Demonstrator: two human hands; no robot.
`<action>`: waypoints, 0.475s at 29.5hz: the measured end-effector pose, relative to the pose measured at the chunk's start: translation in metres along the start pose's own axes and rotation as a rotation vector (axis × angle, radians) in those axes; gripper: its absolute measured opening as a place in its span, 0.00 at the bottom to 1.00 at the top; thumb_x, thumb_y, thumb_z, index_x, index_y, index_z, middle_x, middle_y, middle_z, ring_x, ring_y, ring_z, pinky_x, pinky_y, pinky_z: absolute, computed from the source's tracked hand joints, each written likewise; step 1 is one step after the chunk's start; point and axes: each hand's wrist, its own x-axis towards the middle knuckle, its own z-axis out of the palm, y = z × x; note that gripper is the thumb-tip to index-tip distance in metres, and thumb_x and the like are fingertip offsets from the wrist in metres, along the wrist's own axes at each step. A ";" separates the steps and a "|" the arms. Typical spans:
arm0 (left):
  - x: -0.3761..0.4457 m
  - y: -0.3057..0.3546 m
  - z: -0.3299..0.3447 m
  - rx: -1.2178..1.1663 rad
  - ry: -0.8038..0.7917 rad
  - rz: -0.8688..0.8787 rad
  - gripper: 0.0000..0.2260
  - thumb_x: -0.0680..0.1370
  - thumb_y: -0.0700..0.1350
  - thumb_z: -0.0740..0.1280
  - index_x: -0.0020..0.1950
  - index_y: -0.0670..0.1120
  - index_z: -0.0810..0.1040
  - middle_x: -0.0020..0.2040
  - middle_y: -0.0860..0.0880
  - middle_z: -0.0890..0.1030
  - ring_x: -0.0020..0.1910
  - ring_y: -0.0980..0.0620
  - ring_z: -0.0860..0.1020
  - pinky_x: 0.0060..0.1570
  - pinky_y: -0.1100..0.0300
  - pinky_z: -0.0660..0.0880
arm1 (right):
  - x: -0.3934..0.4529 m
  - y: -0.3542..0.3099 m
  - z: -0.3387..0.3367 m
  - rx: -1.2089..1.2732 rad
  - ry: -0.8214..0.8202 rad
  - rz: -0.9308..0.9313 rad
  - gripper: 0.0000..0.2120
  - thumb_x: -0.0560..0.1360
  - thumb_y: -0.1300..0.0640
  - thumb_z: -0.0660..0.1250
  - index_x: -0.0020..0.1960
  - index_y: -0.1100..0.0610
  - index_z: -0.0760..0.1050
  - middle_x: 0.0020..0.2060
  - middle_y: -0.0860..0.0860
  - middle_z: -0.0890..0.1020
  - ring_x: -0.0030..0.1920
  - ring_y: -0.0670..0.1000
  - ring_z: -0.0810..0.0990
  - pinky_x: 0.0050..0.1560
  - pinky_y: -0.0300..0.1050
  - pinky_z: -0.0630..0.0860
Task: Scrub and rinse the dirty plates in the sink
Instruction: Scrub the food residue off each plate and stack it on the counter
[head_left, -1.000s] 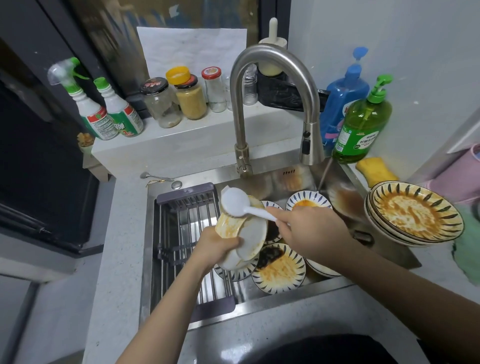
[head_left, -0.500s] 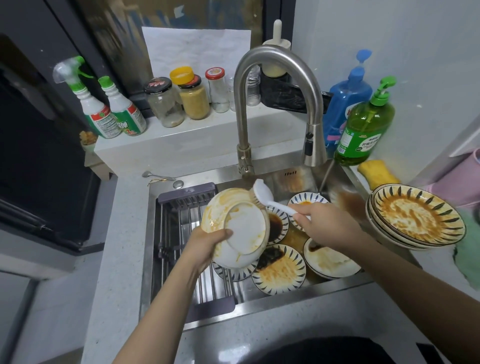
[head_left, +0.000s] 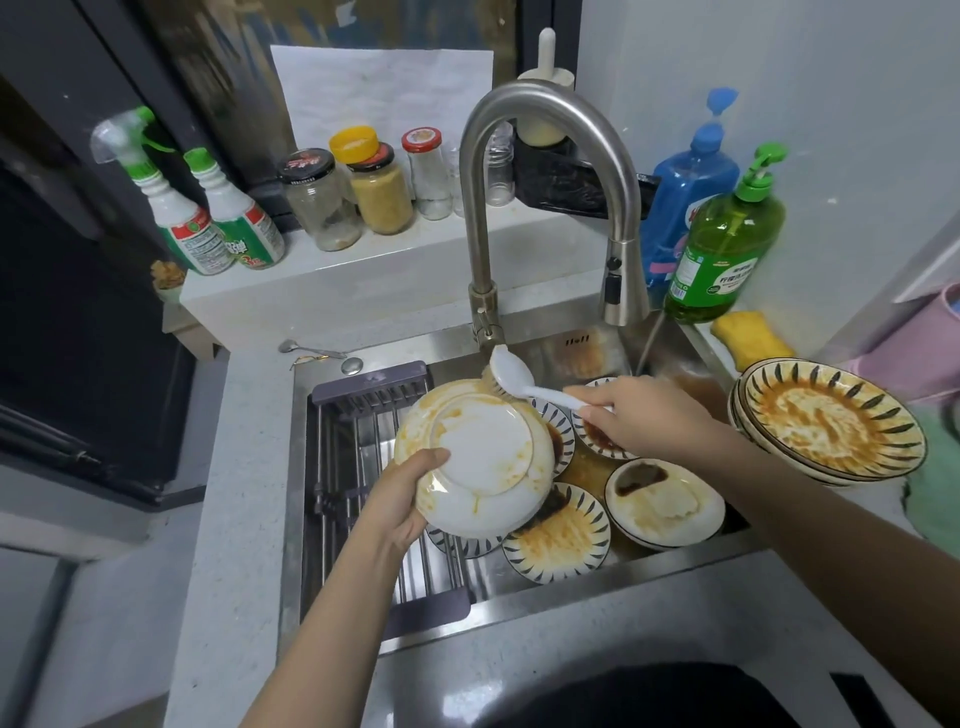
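Over sink (head_left: 363, 623): left hand (head_left: 400, 499) grips plate (head_left: 478, 462), right hand (head_left: 639, 415) grips brush (head_left: 514, 376); labels illegible.

The upturned white plate (head_left: 483, 457) held over the steel sink (head_left: 296, 467) hides its own face and parts of the striped plates beneath. Right of the sink, the green cloth (head_left: 935, 493) and pink container (head_left: 924, 358) are cut off by the frame edge.

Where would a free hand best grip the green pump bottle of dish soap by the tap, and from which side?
Around the green pump bottle's wide body, coming from the front left, over the sink. It stands upright, the blue bottle crowds it from behind on the left and the wall sits close behind, and the slim pump neck probably gives a poorer hold.
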 end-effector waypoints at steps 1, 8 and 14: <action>0.000 -0.001 -0.001 -0.025 0.022 -0.012 0.23 0.66 0.35 0.70 0.61 0.37 0.75 0.53 0.40 0.83 0.49 0.44 0.83 0.41 0.51 0.81 | -0.003 0.001 -0.002 -0.044 -0.043 -0.009 0.17 0.82 0.52 0.55 0.68 0.39 0.69 0.38 0.45 0.79 0.36 0.46 0.76 0.33 0.41 0.70; -0.002 -0.008 -0.008 -0.178 0.061 -0.063 0.14 0.77 0.37 0.62 0.62 0.40 0.75 0.51 0.42 0.84 0.52 0.43 0.80 0.39 0.47 0.82 | 0.000 0.005 -0.005 -0.117 -0.100 -0.003 0.16 0.81 0.50 0.56 0.67 0.38 0.70 0.44 0.47 0.81 0.40 0.46 0.76 0.36 0.42 0.72; 0.003 0.000 -0.005 -0.259 0.105 -0.025 0.17 0.78 0.38 0.61 0.67 0.40 0.72 0.58 0.41 0.81 0.56 0.42 0.79 0.46 0.44 0.80 | -0.016 0.009 -0.011 -0.086 -0.234 -0.048 0.17 0.80 0.49 0.58 0.67 0.36 0.69 0.36 0.44 0.79 0.36 0.46 0.79 0.32 0.39 0.72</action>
